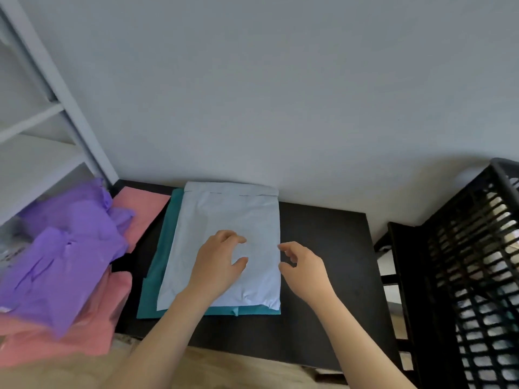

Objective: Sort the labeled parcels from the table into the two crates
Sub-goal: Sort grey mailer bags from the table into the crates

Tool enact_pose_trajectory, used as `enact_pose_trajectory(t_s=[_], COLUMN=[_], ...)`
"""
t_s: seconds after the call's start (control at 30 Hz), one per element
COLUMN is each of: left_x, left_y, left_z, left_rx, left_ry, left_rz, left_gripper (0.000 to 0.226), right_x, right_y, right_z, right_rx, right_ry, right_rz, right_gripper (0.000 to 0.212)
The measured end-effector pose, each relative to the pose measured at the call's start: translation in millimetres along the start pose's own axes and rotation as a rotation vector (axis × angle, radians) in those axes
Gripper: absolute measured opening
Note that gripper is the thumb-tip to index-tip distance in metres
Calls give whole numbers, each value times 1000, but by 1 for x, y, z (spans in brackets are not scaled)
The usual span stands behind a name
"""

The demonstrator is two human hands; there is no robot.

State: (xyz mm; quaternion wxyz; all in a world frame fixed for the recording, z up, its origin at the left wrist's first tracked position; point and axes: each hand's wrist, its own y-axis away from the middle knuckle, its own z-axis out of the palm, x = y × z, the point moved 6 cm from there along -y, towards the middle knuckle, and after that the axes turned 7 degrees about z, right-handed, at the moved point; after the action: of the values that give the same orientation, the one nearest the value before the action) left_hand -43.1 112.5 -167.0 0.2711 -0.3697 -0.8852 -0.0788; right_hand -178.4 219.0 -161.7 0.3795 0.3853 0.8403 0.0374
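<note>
The teal parcel point(157, 279) lies almost wholly under the pale blue parcel point(224, 217), with only its left and near edges showing. The left hand point(219, 265) blocks part of the pale one, and I can read no label on it. The purple bags point(70, 248) blur at the left and bury much of the pink parcels point(143, 209). The black crate point(477, 248) runs off the right edge, and what lies behind its slats I cannot tell.

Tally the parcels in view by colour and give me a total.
Pale blue parcel: 1
Teal parcel: 1 showing, under the pale blue one
Pink parcels: at least 2
Purple parcels: at least 2, in a crumpled heap, exact count unclear
Total: at least 6
</note>
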Motion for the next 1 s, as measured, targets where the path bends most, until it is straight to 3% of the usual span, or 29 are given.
enact_pose_trajectory(t_s=[0.2,0.37,0.5,0.6,0.8,1.0], left_x=[-70,-106,-110,-105,-76,-53], left_y=[11,15,12,8,1,-4], left_z=[2,17,15,19,29,24], left_rx=[-6,-63,14,30,19,130], left_ry=[-89,97,53,162,216,290], left_rz=[-336,-540,-526,-521,-392,-305], left_gripper=[73,93,84,77,61,46], right_x=[13,28,35,33,29,35], right_y=[-19,-28,-32,-36,-42,-39], right_z=[40,60,63,60,42,-13], right_rx=[-114,-196,-192,-119,43,292], right_ry=[-13,-138,-279,-264,-271,-591], right_rz=[129,286,369,383,356,379], right_gripper=[51,61,62,56,17,10])
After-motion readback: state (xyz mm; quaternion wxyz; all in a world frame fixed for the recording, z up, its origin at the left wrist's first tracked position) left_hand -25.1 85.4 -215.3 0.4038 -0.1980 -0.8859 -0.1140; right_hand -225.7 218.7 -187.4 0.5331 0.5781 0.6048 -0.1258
